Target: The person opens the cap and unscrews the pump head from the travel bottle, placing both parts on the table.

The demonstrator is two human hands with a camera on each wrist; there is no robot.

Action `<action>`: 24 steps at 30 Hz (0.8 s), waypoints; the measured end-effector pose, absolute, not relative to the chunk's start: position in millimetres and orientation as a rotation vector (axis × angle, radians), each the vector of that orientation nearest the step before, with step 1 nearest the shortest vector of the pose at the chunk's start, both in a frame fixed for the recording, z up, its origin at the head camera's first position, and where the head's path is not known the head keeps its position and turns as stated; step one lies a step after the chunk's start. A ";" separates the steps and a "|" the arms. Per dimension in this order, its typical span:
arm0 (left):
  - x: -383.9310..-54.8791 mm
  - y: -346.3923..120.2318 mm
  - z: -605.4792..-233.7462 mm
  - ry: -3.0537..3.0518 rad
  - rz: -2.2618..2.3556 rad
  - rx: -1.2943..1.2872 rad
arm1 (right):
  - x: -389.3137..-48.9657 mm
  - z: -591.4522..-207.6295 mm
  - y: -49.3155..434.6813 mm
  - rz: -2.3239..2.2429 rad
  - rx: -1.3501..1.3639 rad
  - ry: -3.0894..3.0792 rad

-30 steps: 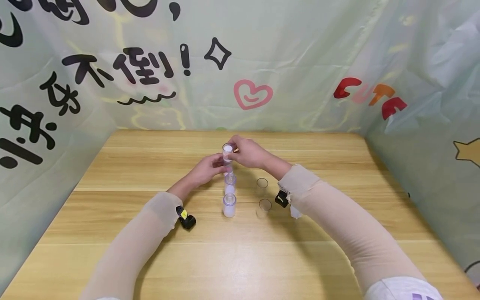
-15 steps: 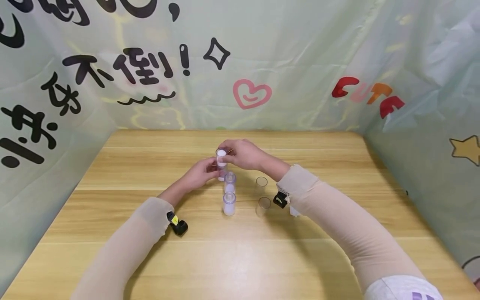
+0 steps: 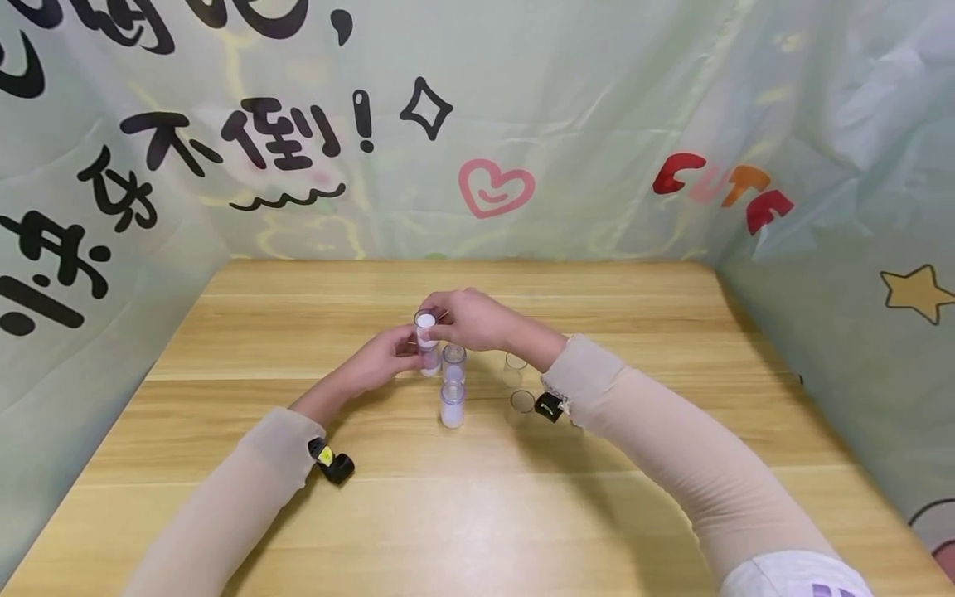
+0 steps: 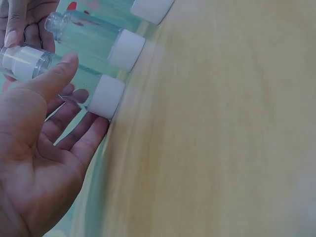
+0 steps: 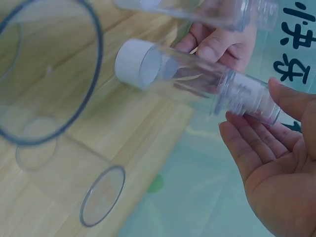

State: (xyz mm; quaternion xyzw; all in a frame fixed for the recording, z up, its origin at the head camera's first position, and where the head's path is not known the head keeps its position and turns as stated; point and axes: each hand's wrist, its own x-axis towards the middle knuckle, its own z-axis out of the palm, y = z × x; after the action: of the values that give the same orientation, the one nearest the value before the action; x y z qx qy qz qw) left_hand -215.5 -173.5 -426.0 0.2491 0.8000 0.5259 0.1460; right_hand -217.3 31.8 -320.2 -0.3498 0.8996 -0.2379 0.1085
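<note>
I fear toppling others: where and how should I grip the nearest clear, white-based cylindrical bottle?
The bottle is probably best gripped around its straight body from its left: it stands upright, with another clear bottle just behind and a clear cylindrical cup to its right.

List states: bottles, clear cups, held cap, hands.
Held bottle: upright
Held cap: on held bottle, tightness unclear
Middle bottle: upright, uncapped
Near bottle: upright, uncapped
Far cup: standing, open end up
Near cup: standing, open end up
Left hand: gripping held bottle
Right hand: gripping held cap
</note>
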 end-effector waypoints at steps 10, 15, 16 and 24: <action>-194.6 -180.8 -423.0 2.291 1.484 0.733 | -199.2 -315.8 26.0 -0.581 -1.071 2.636; -183.7 -183.8 -422.0 2.285 1.482 0.714 | -187.8 -312.0 21.1 -0.434 -1.110 2.671; -181.9 -184.0 -422.0 2.279 1.487 0.712 | -185.4 -311.5 20.6 -0.406 -1.125 2.682; -172.0 -185.1 -422.5 2.312 1.464 0.711 | -173.6 -310.3 22.1 -0.371 -1.211 2.716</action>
State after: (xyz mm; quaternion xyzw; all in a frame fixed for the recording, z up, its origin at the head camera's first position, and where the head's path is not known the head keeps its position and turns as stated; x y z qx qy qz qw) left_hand -172.0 -185.1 -422.5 0.2484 0.8076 0.5113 0.1568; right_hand -173.6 22.1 -310.3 -0.4030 0.9040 -0.1233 0.0725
